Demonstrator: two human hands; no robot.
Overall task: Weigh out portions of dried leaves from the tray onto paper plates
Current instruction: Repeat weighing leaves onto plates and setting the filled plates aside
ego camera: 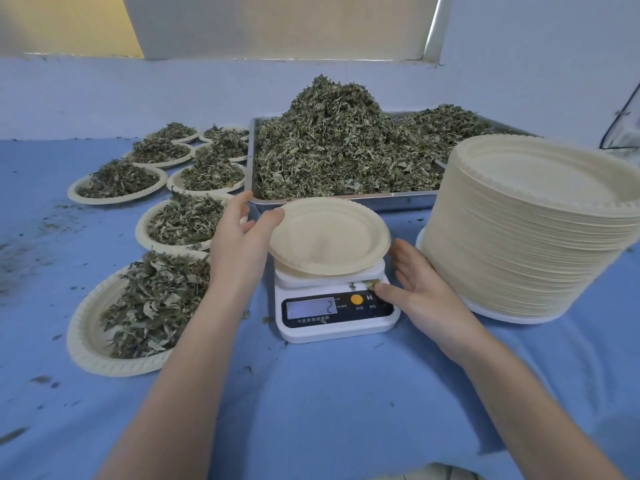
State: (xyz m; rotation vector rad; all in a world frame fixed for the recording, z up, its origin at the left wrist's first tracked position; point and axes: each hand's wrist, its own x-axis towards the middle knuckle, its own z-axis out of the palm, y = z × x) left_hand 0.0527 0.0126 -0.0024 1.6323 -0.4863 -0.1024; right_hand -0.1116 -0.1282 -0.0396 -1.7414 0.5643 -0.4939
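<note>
An empty paper plate point(329, 235) lies tilted on the white kitchen scale point(334, 306), whose display reads 2. My left hand point(242, 237) grips the plate's left rim, thumb on top. My right hand point(415, 285) rests open at the scale's right side, a fingertip touching leaf crumbs on the scale's platform edge. Behind the scale, a metal tray point(398, 199) holds a tall heap of dried leaves point(332, 140). Several filled paper plates point(138, 306) spread out to the left.
A tall stack of empty paper plates point(533, 230) stands to the right, close to my right hand. Loose leaf crumbs dot the blue cloth point(311, 393) at the left. A clear plastic bag point(623, 123) shows at the right edge. A wall rises behind the tray.
</note>
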